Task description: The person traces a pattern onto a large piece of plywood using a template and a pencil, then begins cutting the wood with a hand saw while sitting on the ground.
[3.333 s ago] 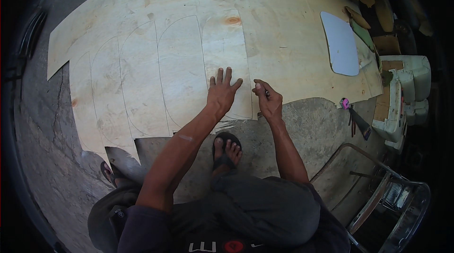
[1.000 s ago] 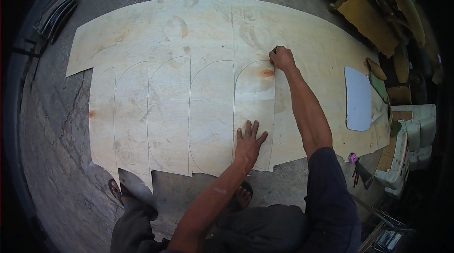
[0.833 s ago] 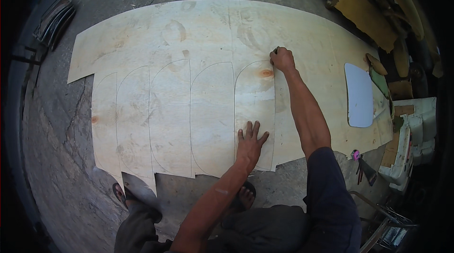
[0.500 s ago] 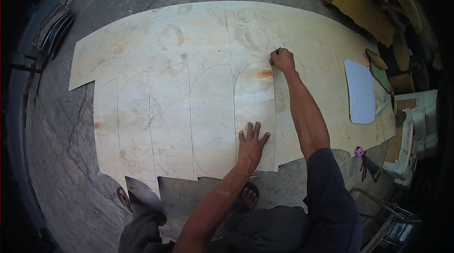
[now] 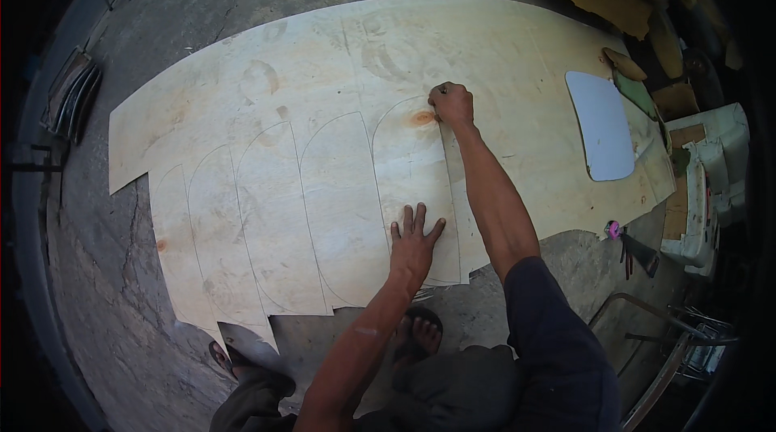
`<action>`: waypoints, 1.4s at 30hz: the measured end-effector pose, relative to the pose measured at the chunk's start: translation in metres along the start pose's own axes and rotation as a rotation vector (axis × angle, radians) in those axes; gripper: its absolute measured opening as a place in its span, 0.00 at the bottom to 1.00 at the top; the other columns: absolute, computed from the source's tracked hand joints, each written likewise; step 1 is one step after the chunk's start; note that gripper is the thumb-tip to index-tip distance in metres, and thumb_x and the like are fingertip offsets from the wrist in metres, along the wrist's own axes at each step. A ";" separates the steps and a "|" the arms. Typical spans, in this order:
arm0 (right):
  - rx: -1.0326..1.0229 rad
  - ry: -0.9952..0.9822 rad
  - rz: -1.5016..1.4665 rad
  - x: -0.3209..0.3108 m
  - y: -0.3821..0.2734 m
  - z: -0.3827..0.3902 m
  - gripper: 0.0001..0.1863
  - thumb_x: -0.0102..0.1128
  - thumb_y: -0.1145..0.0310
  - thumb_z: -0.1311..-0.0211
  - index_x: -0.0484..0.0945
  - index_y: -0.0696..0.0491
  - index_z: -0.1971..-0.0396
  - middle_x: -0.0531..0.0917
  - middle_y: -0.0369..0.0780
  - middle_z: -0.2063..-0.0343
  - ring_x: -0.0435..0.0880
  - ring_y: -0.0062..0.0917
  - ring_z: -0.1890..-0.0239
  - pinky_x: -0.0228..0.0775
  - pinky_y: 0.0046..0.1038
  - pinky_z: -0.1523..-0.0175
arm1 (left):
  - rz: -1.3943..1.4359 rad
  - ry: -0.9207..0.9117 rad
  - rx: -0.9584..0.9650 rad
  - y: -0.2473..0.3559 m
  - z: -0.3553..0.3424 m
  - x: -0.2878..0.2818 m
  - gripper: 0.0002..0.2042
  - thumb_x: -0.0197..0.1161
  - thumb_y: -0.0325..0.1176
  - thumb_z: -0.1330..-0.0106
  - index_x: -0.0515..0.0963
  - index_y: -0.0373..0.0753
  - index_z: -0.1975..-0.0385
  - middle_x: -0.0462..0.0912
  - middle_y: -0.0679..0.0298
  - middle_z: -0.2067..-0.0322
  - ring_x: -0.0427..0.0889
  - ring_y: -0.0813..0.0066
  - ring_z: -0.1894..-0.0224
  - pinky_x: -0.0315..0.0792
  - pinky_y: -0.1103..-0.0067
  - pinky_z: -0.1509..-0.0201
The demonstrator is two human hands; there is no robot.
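A large pale plywood sheet [image 5: 323, 52] lies before me, with pencil-like lines marking a row of tall round-topped outlines. My left hand [image 5: 414, 248] rests open and flat, fingers spread, inside the rightmost outline [image 5: 412, 181]. Farther away, my right hand [image 5: 453, 105] is closed at that outline's upper right corner, beside an orange-brown knot [image 5: 423, 118]. A small dark object [image 5: 442, 90] shows at its fingers; its kind cannot be made out. The fingertips are partly hidden.
A white rounded panel [image 5: 600, 125] lies on the sheet's right part. Beyond its right edge are a pink-and-black item [image 5: 613, 230], a handsaw-like tool [image 5: 641, 257] and pale upholstered pieces [image 5: 702, 177]. A metal-framed chair [image 5: 667, 343] stands near right. Curved stacked parts [image 5: 71, 96] sit far left.
The whole scene has shifted left and turned slightly in the picture. Relative to the sheet, both hands stay in about the same places.
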State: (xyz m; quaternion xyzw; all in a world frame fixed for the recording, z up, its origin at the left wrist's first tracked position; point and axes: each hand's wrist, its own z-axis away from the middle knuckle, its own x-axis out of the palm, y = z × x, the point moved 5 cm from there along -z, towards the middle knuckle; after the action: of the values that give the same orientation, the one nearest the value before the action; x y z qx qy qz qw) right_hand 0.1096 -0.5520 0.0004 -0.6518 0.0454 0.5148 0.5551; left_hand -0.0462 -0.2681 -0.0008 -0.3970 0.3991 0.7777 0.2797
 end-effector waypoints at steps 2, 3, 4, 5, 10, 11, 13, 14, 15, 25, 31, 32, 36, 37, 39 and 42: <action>0.063 -0.019 -0.119 0.004 -0.002 0.010 0.12 0.61 0.66 0.38 0.87 0.59 0.67 0.88 0.40 0.78 0.85 0.23 0.82 0.80 0.28 0.71 | -0.012 -0.015 -0.003 -0.003 0.001 0.000 0.35 0.52 0.24 0.30 0.60 0.64 0.24 0.46 0.51 0.21 0.45 0.43 0.20 0.57 0.45 0.24; 0.094 -0.028 -0.179 0.005 -0.003 0.015 0.11 0.61 0.67 0.38 0.86 0.59 0.66 0.88 0.40 0.78 0.85 0.23 0.82 0.80 0.27 0.72 | -0.017 -0.022 -0.004 -0.005 0.002 0.000 0.35 0.52 0.24 0.30 0.60 0.64 0.24 0.45 0.50 0.21 0.44 0.43 0.20 0.57 0.45 0.24; 0.095 -0.032 -0.165 0.003 -0.002 0.016 0.11 0.61 0.67 0.37 0.86 0.59 0.66 0.88 0.40 0.78 0.85 0.23 0.82 0.80 0.27 0.72 | -0.019 -0.024 0.000 -0.004 0.001 0.000 0.35 0.52 0.23 0.30 0.60 0.64 0.24 0.45 0.50 0.21 0.44 0.43 0.20 0.57 0.45 0.24; 0.095 -0.036 -0.152 0.000 0.000 0.018 0.11 0.61 0.67 0.37 0.86 0.59 0.65 0.88 0.40 0.78 0.84 0.22 0.82 0.80 0.27 0.72 | -0.021 -0.025 0.003 -0.003 0.001 0.000 0.35 0.51 0.23 0.30 0.60 0.64 0.24 0.45 0.50 0.21 0.44 0.43 0.20 0.57 0.46 0.24; 0.106 -0.045 -0.136 -0.010 0.015 0.043 0.11 0.60 0.67 0.37 0.86 0.60 0.66 0.88 0.40 0.78 0.86 0.25 0.79 0.80 0.29 0.68 | -0.036 -0.032 0.013 -0.002 0.001 0.002 0.35 0.51 0.22 0.30 0.60 0.64 0.24 0.45 0.50 0.21 0.44 0.43 0.20 0.57 0.47 0.24; 0.090 -0.049 -0.087 -0.012 0.020 0.052 0.11 0.61 0.66 0.37 0.86 0.59 0.66 0.89 0.41 0.78 0.88 0.28 0.76 0.81 0.31 0.64 | -0.039 -0.036 0.013 -0.002 0.000 0.002 0.36 0.51 0.22 0.30 0.60 0.64 0.24 0.45 0.50 0.21 0.44 0.43 0.20 0.57 0.47 0.24; 0.077 -0.068 -0.060 -0.016 0.030 0.079 0.12 0.61 0.65 0.38 0.87 0.58 0.66 0.89 0.42 0.77 0.90 0.33 0.71 0.82 0.33 0.57 | -0.043 -0.044 0.008 -0.003 0.001 0.000 0.36 0.51 0.22 0.30 0.60 0.64 0.24 0.45 0.50 0.21 0.44 0.42 0.20 0.57 0.47 0.23; 0.080 -0.082 -0.079 -0.019 0.037 0.098 0.12 0.62 0.65 0.38 0.87 0.58 0.66 0.89 0.43 0.76 0.91 0.34 0.70 0.81 0.34 0.55 | -0.041 -0.046 0.006 -0.004 0.001 -0.001 0.36 0.51 0.22 0.31 0.60 0.64 0.24 0.45 0.50 0.21 0.44 0.42 0.20 0.57 0.47 0.23; 0.081 -0.095 -0.068 -0.023 0.041 0.117 0.12 0.62 0.65 0.38 0.87 0.58 0.66 0.89 0.44 0.76 0.91 0.36 0.70 0.81 0.35 0.55 | -0.041 -0.048 0.004 -0.005 0.001 -0.002 0.36 0.51 0.22 0.31 0.60 0.64 0.24 0.45 0.50 0.21 0.44 0.42 0.20 0.57 0.47 0.23; 0.131 -0.132 0.008 -0.060 0.110 0.325 0.11 0.65 0.65 0.38 0.85 0.59 0.66 0.87 0.51 0.71 0.88 0.48 0.66 0.80 0.43 0.59 | -0.081 -0.052 0.030 -0.002 -0.001 -0.001 0.35 0.53 0.24 0.29 0.59 0.63 0.24 0.48 0.49 0.21 0.48 0.41 0.21 0.58 0.46 0.25; 0.131 -0.164 0.026 -0.062 0.134 0.425 0.10 0.64 0.66 0.37 0.84 0.58 0.64 0.86 0.51 0.72 0.87 0.50 0.67 0.79 0.45 0.60 | -0.079 -0.063 0.031 0.000 -0.001 -0.004 0.35 0.53 0.23 0.29 0.60 0.62 0.24 0.47 0.48 0.21 0.48 0.39 0.21 0.58 0.46 0.25; 0.123 -0.164 -0.006 -0.058 0.124 0.435 0.10 0.64 0.67 0.37 0.84 0.58 0.63 0.86 0.51 0.72 0.87 0.49 0.66 0.79 0.45 0.59 | -0.081 -0.059 0.035 -0.001 -0.001 -0.005 0.34 0.53 0.24 0.29 0.60 0.62 0.24 0.47 0.48 0.22 0.48 0.40 0.21 0.59 0.46 0.25; -0.075 -0.202 -0.062 -0.013 0.072 0.453 0.13 0.64 0.68 0.36 0.84 0.55 0.54 0.87 0.49 0.61 0.88 0.46 0.59 0.79 0.42 0.55 | -0.128 -0.051 0.017 0.001 -0.001 0.000 0.33 0.54 0.25 0.29 0.60 0.60 0.25 0.47 0.47 0.22 0.49 0.39 0.21 0.60 0.46 0.26; -0.173 -0.215 -0.063 0.001 0.058 0.451 0.15 0.64 0.68 0.36 0.83 0.55 0.50 0.87 0.48 0.57 0.88 0.45 0.56 0.79 0.40 0.54 | -0.153 -0.045 0.005 0.003 -0.004 0.000 0.33 0.54 0.26 0.29 0.60 0.60 0.25 0.47 0.46 0.22 0.49 0.39 0.21 0.60 0.46 0.27; -0.319 -0.300 0.009 0.026 0.033 0.441 0.20 0.63 0.67 0.35 0.80 0.55 0.44 0.86 0.47 0.55 0.87 0.42 0.56 0.79 0.39 0.54 | -0.247 -0.046 -0.020 0.014 -0.005 0.000 0.30 0.57 0.30 0.28 0.61 0.55 0.27 0.49 0.41 0.23 0.49 0.31 0.23 0.65 0.45 0.30; -0.474 -0.260 0.196 0.063 0.008 0.419 0.24 0.61 0.69 0.36 0.75 0.59 0.40 0.83 0.45 0.59 0.84 0.36 0.62 0.77 0.37 0.59 | -0.389 -0.108 -0.064 0.037 -0.013 0.001 0.29 0.58 0.34 0.27 0.58 0.48 0.27 0.49 0.33 0.25 0.54 0.25 0.26 0.67 0.49 0.30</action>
State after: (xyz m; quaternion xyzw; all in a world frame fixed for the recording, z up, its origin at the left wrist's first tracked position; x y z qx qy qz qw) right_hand -0.1258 -0.2001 0.0112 -0.6844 -0.0852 0.6414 0.3360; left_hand -0.0695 -0.2981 0.0083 -0.4332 0.2743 0.7415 0.4329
